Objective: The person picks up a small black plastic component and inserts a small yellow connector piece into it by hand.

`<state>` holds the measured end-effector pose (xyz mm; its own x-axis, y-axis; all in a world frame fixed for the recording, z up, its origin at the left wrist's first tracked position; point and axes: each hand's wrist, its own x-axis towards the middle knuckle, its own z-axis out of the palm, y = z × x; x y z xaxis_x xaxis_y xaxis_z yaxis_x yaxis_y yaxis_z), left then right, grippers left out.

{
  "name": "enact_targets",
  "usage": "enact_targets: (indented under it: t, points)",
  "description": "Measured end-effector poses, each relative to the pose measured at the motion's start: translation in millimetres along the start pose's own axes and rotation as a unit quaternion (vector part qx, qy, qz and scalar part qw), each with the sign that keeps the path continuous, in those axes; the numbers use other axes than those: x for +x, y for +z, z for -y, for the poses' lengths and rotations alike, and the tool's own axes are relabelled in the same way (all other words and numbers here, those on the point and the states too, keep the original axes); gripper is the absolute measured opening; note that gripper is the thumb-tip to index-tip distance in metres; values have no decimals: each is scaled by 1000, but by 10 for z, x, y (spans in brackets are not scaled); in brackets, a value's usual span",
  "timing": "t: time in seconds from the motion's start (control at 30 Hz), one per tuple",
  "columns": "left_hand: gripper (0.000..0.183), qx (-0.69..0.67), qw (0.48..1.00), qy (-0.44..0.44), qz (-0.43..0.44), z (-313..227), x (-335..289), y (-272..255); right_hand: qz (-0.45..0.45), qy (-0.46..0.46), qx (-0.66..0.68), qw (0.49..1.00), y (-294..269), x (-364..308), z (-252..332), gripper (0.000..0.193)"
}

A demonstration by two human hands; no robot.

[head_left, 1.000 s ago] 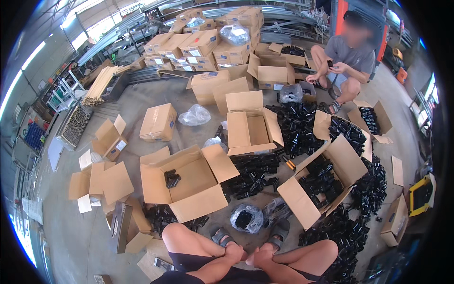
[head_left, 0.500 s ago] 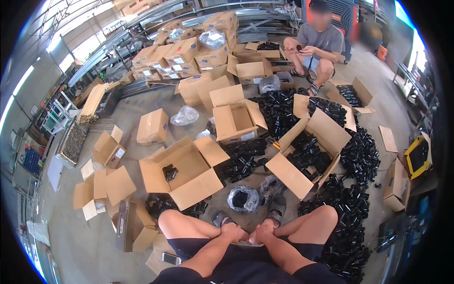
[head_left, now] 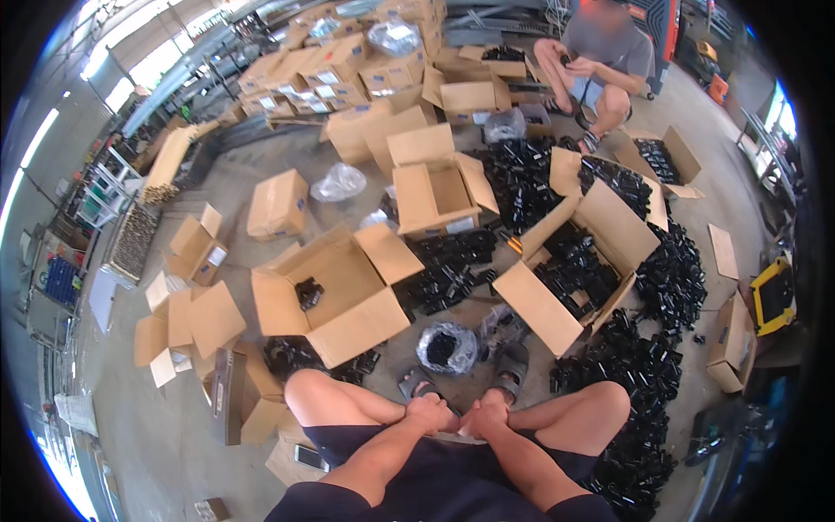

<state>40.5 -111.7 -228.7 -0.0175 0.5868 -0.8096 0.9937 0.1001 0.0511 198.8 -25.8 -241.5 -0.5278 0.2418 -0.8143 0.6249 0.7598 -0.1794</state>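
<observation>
My left hand (head_left: 426, 412) and my right hand (head_left: 484, 418) are low between my bent knees, close together over my sandalled feet. Both have curled fingers, and I cannot make out what is inside them, if anything. Just ahead of the feet is a clear plastic bag (head_left: 447, 348) with small black parts inside. To its left stands an open cardboard box (head_left: 361, 326) with a few black parts at the bottom. On the right, another open box (head_left: 537, 313) is filled with many black parts.
Heaps of black parts (head_left: 609, 400) spread along my right side. A phone (head_left: 310, 458) lies by my left thigh. Several open cartons (head_left: 217, 317) stand at the left, with stacked cartons (head_left: 330, 65) behind. Another person (head_left: 606, 61) squats at the far right, holding a small dark part.
My view has tilted slightly, so the boxes sit a little higher in it. Both my hands stay at my feet. The other person's hands have moved a little.
</observation>
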Motion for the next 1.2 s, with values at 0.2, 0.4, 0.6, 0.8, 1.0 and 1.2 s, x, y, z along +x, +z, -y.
enact_targets:
  t: [0.2,0.4,0.6,0.8,1.0,1.2]
  points:
    - [51,-23,999,22,8,-46,-29,-141,-6,38,-37,999,362,297,-4,78]
    - [85,-8,998,26,64,-33,280,60,19,38,-74,996,303,336,-25,78]
    - [90,-1,996,33,77,-7,384,149,32,49,-90,994,446,534,33,74]
    - [94,35,994,46,97,-31,594,263,-17,36,-64,997,369,470,13,60]
    - [92,23,993,41,108,-149,560,164,-41,9,-97,994,719,646,-5,50]
    - [93,69,992,42,95,-165,580,215,-66,28,-142,987,587,531,57,42]
